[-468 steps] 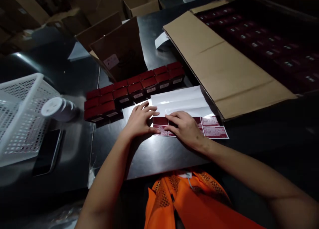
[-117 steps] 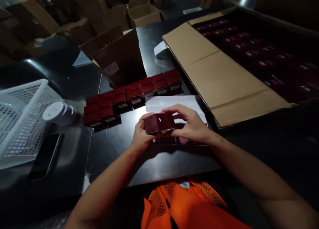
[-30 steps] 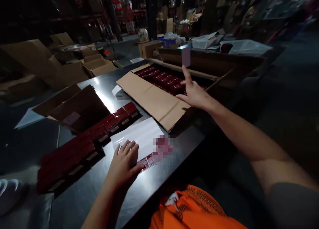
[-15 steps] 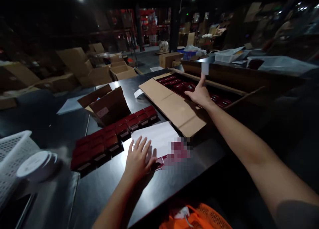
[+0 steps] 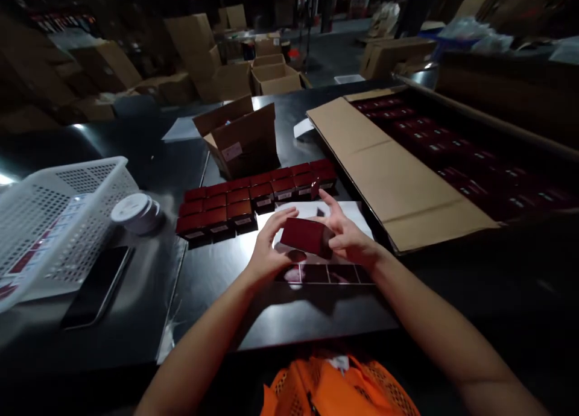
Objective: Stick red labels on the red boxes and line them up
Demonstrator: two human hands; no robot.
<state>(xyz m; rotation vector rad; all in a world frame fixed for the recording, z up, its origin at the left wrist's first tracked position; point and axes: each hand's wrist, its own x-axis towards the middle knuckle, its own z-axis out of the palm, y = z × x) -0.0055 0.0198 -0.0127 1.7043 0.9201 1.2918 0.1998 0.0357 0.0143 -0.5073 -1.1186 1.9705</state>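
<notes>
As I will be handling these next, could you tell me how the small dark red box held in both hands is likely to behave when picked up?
The small dark red box looks light: fingertips of the left hand and right hand carry it. Its flat faces probably won't roll. The glossy surface may be somewhat slippery.

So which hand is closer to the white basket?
Left. The left hand is on the basket's side of the red box; the right hand is on the far side.
</notes>
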